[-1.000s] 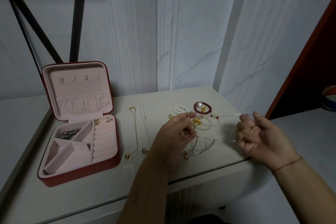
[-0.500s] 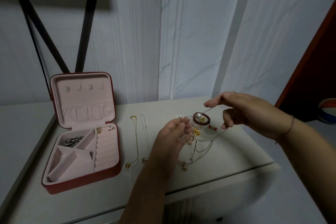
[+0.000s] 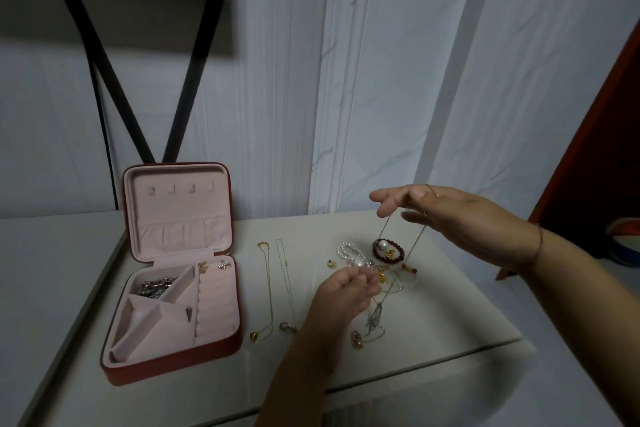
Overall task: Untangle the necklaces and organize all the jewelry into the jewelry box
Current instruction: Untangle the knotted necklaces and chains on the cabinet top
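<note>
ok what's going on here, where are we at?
A person is untangling necklaces. The right hand is raised, with a thin chain hanging from its outstretched fingers. The left hand pinches the chain's lower part by the jewelry pile. Two necklaces lie straightened out beside the open jewelry box, which holds only a few pieces.

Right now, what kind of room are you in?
Probably a bedroom or dressing corner at home: a small white table by a marble-look wall, an open jewelry box and loose necklaces on it.
</note>
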`<state>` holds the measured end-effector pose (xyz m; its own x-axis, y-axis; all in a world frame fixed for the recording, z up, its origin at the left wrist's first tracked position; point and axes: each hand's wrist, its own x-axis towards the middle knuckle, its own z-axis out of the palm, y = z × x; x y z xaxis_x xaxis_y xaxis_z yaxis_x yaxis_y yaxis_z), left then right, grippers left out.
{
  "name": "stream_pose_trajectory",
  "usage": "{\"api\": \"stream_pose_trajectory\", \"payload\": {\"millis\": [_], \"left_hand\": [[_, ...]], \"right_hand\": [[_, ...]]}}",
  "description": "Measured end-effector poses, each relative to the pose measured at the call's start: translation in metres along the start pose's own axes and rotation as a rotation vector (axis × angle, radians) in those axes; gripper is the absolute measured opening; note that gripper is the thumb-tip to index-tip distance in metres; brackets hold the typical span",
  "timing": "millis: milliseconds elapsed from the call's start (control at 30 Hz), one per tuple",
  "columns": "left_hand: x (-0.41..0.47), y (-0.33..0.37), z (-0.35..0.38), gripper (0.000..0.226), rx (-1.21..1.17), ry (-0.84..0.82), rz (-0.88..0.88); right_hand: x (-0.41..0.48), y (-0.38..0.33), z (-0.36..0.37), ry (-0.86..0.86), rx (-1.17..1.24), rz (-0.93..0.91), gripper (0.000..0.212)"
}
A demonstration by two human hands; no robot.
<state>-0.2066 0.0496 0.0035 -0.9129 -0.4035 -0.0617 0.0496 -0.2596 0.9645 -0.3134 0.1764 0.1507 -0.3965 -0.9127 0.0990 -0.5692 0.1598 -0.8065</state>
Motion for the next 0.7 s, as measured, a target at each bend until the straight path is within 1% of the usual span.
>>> {"api": "stream_pose_trajectory", "payload": {"millis": [167, 333, 400, 533, 700], "left_hand": [[-0.002, -0.005, 0.000, 0.013, 0.166, -0.024, -0.015], [-0.004, -0.009, 0.004, 0.024, 0.317, -0.070, 0.031], [-0.004, -0.012, 0.007, 0.022, 0.375, -0.047, 0.063], [-0.004, -0.019, 0.011, 0.020, 0.418, 0.014, 0.122], [-0.004, -0.018, 0.012, 0.011, 0.384, 0.091, 0.155]], "right_hand": [[0.003, -0.003, 0.001, 0.011, 0.002, -0.005, 0.047], [0.004, -0.004, 0.003, 0.020, -0.002, -0.011, 0.046], [0.004, -0.005, 0.002, 0.022, -0.008, -0.004, 0.047], [0.003, -0.006, 0.001, 0.033, 0.000, -0.010, 0.047], [-0.002, -0.004, -0.005, 0.068, 0.015, -0.034, 0.048]]}}
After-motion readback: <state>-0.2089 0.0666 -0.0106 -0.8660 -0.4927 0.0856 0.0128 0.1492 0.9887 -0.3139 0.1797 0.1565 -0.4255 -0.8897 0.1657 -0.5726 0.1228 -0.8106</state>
